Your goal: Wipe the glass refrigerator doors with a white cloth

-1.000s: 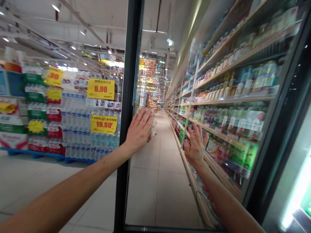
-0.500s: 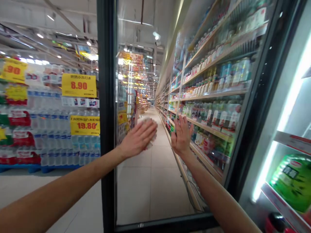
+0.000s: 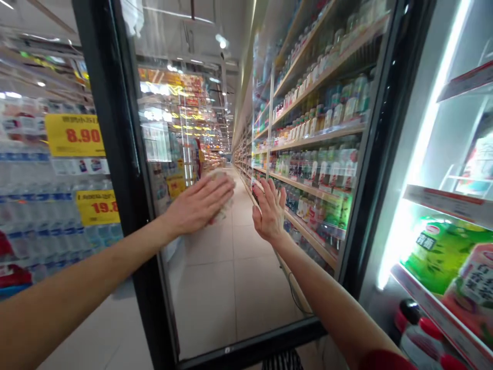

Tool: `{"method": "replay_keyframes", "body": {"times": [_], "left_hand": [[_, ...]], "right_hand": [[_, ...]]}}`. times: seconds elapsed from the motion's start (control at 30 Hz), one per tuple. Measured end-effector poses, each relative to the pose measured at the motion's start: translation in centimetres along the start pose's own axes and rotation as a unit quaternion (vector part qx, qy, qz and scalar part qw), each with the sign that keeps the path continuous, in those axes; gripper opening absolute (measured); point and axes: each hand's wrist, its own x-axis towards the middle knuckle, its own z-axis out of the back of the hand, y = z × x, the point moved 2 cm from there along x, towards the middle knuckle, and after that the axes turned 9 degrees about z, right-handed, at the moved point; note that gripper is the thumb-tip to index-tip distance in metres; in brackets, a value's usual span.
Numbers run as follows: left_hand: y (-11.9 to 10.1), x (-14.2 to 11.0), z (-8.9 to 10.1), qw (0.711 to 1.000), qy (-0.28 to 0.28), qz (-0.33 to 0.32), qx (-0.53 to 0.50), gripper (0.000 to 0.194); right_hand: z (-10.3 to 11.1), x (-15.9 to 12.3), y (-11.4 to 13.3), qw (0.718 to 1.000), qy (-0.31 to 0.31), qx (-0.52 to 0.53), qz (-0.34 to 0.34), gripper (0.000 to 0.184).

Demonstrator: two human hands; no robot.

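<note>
A tall glass door (image 3: 208,288) with a black frame (image 3: 115,139) stands in front of me. My left hand (image 3: 198,203) is pressed flat against the pane over a pale cloth (image 3: 226,208). Most of that cloth is hidden under the palm and fingers, and its edge is blurred. To the right, my right hand (image 3: 270,211) is raised at the glass with fingers spread, holding nothing that I can make out. A thin pale outline shows beside its fingers, perhaps a reflection.
Bottled drinks on shelves (image 3: 308,139) show in the glass. On the right, a lit cooler shelf (image 3: 442,313) holds green and pink packs, with red-capped bottles (image 3: 421,339) below. Stacked water bottles (image 3: 57,205) with yellow price signs (image 3: 75,134) stand to the left.
The view has turned right, bringing more of the cooler into sight, and the door frame now leans. My left hand has shifted on the pane with the cloth; my right hand stays raised.
</note>
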Motion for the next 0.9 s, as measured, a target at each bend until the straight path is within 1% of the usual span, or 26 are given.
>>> {"method": "replay_keyframes", "body": {"times": [0.03, 0.07, 0.13, 0.17, 0.2, 0.23, 0.3, 0.33, 0.37, 0.4, 0.43, 0.47, 0.53, 0.57, 0.6, 0.63, 0.67, 0.7, 0.73, 0.77, 0.8, 0.83, 0.87, 0.9], "left_hand": [[1.0, 0.4, 0.4, 0.999, -0.024, 0.043, 0.007, 0.045], [2.1, 0.9, 0.9, 0.993, -0.053, 0.107, 0.015, 0.044], [4.0, 1.8, 1.8, 0.965, -0.113, 0.234, 0.024, 0.045], [4.4, 2.1, 2.0, 0.956, -0.129, 0.263, 0.026, 0.046], [4.3, 2.3, 2.0, 0.956, -0.130, 0.260, 0.026, 0.046], [3.8, 2.3, 1.9, 0.968, -0.113, 0.222, 0.024, 0.045], [2.2, 2.1, 1.3, 0.996, -0.041, 0.082, 0.017, 0.042], [1.6, 1.9, 1.0, 1.000, -0.007, 0.021, 0.014, 0.041], [1.4, 2.0, 0.9, 1.000, 0.015, -0.011, 0.014, 0.041], [1.7, 2.2, 0.9, 1.000, 0.021, -0.009, 0.019, 0.041], [2.3, 2.7, 1.1, 0.999, 0.006, 0.027, 0.027, 0.042], [3.2, 3.4, 1.4, 0.995, -0.023, 0.091, 0.035, 0.043], [4.7, 4.5, 2.0, 0.971, -0.090, 0.219, 0.045, 0.044], [4.9, 4.8, 2.0, 0.960, -0.113, 0.252, 0.046, 0.045], [4.6, 5.0, 1.9, 0.958, -0.122, 0.254, 0.046, 0.046], [3.9, 5.1, 1.6, 0.968, -0.114, 0.221, 0.045, 0.045], [3.0, 5.0, 1.2, 0.982, -0.090, 0.158, 0.044, 0.044], [2.0, 4.9, 0.8, 0.994, -0.060, 0.080, 0.043, 0.043], [1.3, 4.7, 0.5, 0.999, -0.032, 0.013, 0.042, 0.042], [1.1, 4.6, 0.4, 0.999, -0.011, -0.026, 0.042, 0.042], [1.4, 4.7, 0.5, 0.999, -0.001, -0.029, 0.043, 0.043], [2.1, 5.0, 0.8, 0.999, -0.009, 0.005, 0.044, 0.043], [3.2, 5.4, 1.3, 0.996, -0.031, 0.071, 0.046, 0.044], [4.3, 5.9, 1.8, 0.986, -0.058, 0.148, 0.046, 0.045]], "right_hand": [[0.0, 0.0, 0.0, 1.000, 0.001, -0.001, 0.000, 0.050], [0.1, 0.0, 0.0, 1.000, 0.000, -0.002, -0.001, 0.050], [0.1, 0.1, 0.1, 1.000, -0.005, -0.006, -0.003, 0.049], [0.1, 0.1, 0.1, 1.000, -0.007, -0.007, -0.004, 0.049], [0.0, 0.1, 0.1, 1.000, -0.007, -0.007, -0.005, 0.049], [0.0, 0.1, 0.1, 1.000, -0.007, -0.007, -0.005, 0.049], [0.0, 0.2, 0.2, 1.000, -0.005, -0.004, -0.002, 0.050], [0.0, 0.2, 0.2, 1.000, -0.006, -0.003, -0.001, 0.050], [0.1, 0.2, 0.2, 1.000, -0.008, -0.003, 0.000, 0.050], [0.1, 0.2, 0.3, 1.000, -0.011, -0.004, 0.001, 0.049], [0.1, 0.2, 0.3, 1.000, -0.017, -0.004, 0.003, 0.049], [0.0, 0.2, 0.3, 1.000, -0.024, -0.004, 0.005, 0.049], [0.0, 0.2, 0.3, 0.999, -0.039, -0.004, 0.011, 0.050], [-0.1, 0.2, 0.3, 0.999, -0.046, -0.004, 0.014, 0.051], [-0.1, 0.2, 0.3, 0.998, -0.052, -0.004, 0.018, 0.052], [-0.2, 0.2, 0.3, 0.998, -0.054, -0.003, 0.020, 0.052], [-0.2, 0.2, 0.2, 0.998, -0.057, -0.002, 0.021, 0.053], [-0.2, 0.1, 0.2, 0.998, -0.060, 0.000, 0.022, 0.053], [-0.3, 0.1, 0.2, 0.998, -0.061, 0.001, 0.024, 0.053], [-0.3, 0.0, 0.2, 0.998, -0.060, 0.002, 0.024, 0.053], [-0.3, 0.0, 0.2, 0.998, -0.058, 0.003, 0.024, 0.053], [-0.3, 0.0, 0.2, 0.998, -0.056, 0.003, 0.023, 0.053], [-0.3, 0.0, 0.2, 0.998, -0.056, 0.003, 0.023, 0.053], [-0.4, -0.1, 0.2, 0.998, -0.055, 0.003, 0.022, 0.052]]}}
